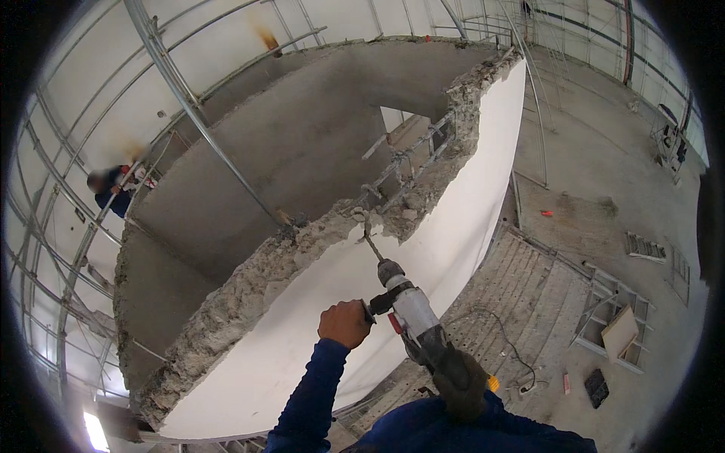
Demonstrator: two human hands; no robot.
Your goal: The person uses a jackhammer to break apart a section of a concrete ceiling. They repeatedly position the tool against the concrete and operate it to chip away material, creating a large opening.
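A grey and white rotary hammer drill (414,311) points away from me, up toward a broken wall. Closed around its side handle is my left hand (345,323), bare, below a blue sleeve. My right hand (461,386), in a dark glove, wraps the rear end of the tool; its fingers are mostly hidden. The long bit (370,235) meets the rough top edge of the wall, at a notch in the crumbled concrete (351,219). Smooth white facing (332,283) covers the wall's near side.
Scaffold poles (189,106) cross the left side, where another person (117,189) works by the far wall. Bent metal bars (408,166) stick out of the gap. Below right lie a plank platform (502,283), a cable (510,343) and a metal frame (615,321).
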